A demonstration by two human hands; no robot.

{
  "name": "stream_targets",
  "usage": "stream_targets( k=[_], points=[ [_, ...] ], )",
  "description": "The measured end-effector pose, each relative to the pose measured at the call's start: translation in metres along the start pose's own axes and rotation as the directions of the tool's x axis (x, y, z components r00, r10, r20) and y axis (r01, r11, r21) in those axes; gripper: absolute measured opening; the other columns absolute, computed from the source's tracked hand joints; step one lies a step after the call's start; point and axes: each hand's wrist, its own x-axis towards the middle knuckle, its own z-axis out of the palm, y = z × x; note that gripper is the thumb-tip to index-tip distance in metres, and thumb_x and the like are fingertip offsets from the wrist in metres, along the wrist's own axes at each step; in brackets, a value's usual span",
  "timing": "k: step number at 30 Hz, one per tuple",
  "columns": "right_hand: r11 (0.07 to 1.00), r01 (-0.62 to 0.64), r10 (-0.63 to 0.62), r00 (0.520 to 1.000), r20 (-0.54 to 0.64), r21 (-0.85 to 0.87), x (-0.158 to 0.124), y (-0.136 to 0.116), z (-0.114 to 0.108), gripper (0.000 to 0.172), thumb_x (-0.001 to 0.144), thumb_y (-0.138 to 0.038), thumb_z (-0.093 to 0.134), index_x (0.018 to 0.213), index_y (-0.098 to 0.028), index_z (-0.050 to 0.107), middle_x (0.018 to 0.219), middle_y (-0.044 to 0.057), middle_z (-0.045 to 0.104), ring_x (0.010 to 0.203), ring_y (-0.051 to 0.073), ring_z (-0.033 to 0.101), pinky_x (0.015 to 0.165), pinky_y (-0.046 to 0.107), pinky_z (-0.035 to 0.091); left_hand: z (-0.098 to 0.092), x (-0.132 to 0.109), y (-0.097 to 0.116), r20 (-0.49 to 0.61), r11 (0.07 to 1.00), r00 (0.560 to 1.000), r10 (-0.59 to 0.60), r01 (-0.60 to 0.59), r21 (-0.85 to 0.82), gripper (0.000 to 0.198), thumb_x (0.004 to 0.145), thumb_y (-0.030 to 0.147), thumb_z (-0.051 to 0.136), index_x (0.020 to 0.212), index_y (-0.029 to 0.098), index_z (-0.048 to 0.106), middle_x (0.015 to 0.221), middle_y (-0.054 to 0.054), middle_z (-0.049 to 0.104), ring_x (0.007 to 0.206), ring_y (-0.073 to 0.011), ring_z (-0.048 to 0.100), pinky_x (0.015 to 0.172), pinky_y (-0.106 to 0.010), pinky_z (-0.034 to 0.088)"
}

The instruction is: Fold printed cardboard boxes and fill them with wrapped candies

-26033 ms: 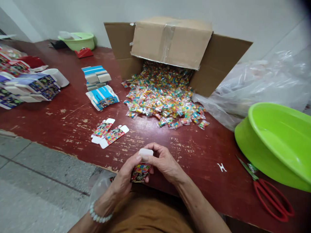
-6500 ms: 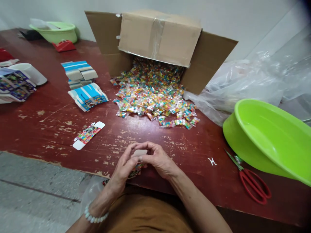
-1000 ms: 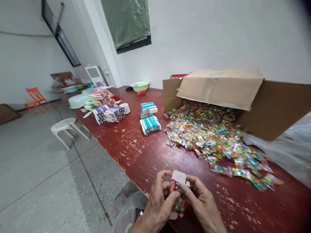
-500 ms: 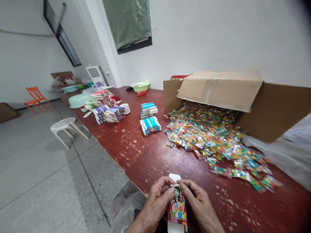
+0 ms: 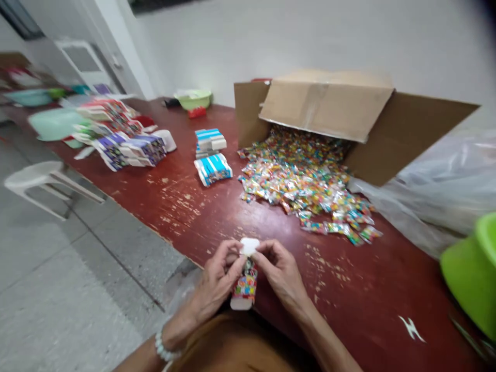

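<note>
A small printed carton (image 5: 245, 287) is held nearly upright by both hands, in front of the cardboard box (image 5: 329, 106) and well apart from it. Its white top flap (image 5: 249, 247) is pinched between the fingertips of the left hand (image 5: 217, 279) and the right hand (image 5: 281, 271), and the fingers are curled and brought close together. To the left of the box, blue-and-white cartons (image 5: 213, 169) are placed on the desk (image 5: 349, 289), and farther left, purple printed cartons (image 5: 129, 151) are gathered. A large pile of colourful plastic sachets (image 5: 298, 181) is lying at the open side of the box, so much of this pile is left. Whether the held carton is filled cannot be told.
</note>
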Motion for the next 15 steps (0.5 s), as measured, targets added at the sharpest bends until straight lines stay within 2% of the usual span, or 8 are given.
stream_targets(
  k=[4,7,9,11,13,15],
  points=[
    [0.992,0.041,-0.032,0.996,0.080,-0.123,0.000,-0.003,-0.007,0.021,0.088,-0.039,0.066,0.085,-0.018,0.067,0.079,0.001,0.068,0.073,0.015,0.060,0.070,0.026,0.047,-0.001,-0.003,-0.003,0.057,0.994,0.998,-0.037,0.043,-0.105,0.029,0.089,0.041,0.067,0.103,0.023,0.048,0.088,0.001,0.068,0.078,-0.0149,0.064,0.070,-0.025,0.050],
    [0.967,0.123,-0.086,0.982,0.171,-0.224,-0.002,-0.004,-0.009,0.019,0.089,-0.034,0.064,0.080,-0.018,0.066,0.078,0.000,0.066,0.073,0.014,0.057,0.069,0.025,0.044,-0.003,-0.003,-0.003,0.041,0.994,0.998,-0.046,0.050,-0.094,0.026,0.089,0.042,0.066,0.095,0.022,0.051,0.078,0.004,0.062,0.068,-0.0107,0.057,0.063,-0.021,0.045],
    [0.966,0.132,-0.087,0.976,0.199,-0.224,-0.003,-0.002,-0.009,0.019,0.089,-0.033,0.064,0.078,-0.018,0.065,0.076,-0.001,0.064,0.071,0.013,0.055,0.068,0.025,0.043,-0.005,-0.001,-0.004,0.037,0.996,0.999,-0.025,0.028,-0.086,0.027,0.087,0.042,0.068,0.090,0.020,0.053,0.074,0.006,0.058,0.065,-0.0091,0.053,0.060,-0.019,0.042],
    [0.988,0.069,-0.044,0.983,0.177,-0.139,-0.002,0.001,-0.006,0.017,0.087,-0.033,0.066,0.077,-0.018,0.064,0.075,-0.001,0.063,0.070,0.013,0.055,0.067,0.024,0.043,-0.006,0.001,-0.006,0.050,0.993,0.999,-0.012,0.018,-0.116,0.029,0.085,0.043,0.071,0.083,0.019,0.053,0.071,0.006,0.054,0.062,-0.0076,0.048,0.056,-0.018,0.039],
    [0.998,-0.039,0.032,0.990,0.137,0.043,-0.001,0.004,-0.003,0.017,0.081,-0.032,0.072,0.090,-0.020,0.065,0.078,-0.001,0.065,0.072,0.013,0.058,0.068,0.024,0.046,-0.007,0.002,-0.009,0.066,0.985,0.997,-0.027,0.038,-0.167,0.030,0.085,0.042,0.071,0.079,0.019,0.053,0.070,0.007,0.052,0.059,-0.0068,0.046,0.053,-0.017,0.038],
    [0.964,-0.142,0.110,0.983,0.147,0.224,0.000,0.003,-0.001,0.035,0.076,-0.032,0.077,0.107,-0.022,0.064,0.084,-0.001,0.067,0.075,0.014,0.061,0.071,0.025,0.049,-0.007,0.000,-0.014,0.055,0.973,0.998,-0.036,0.047,-0.225,0.028,0.086,0.040,0.071,0.080,0.019,0.054,0.071,0.006,0.054,0.060,-0.0068,0.048,0.053,-0.017,0.040]
  ],
)
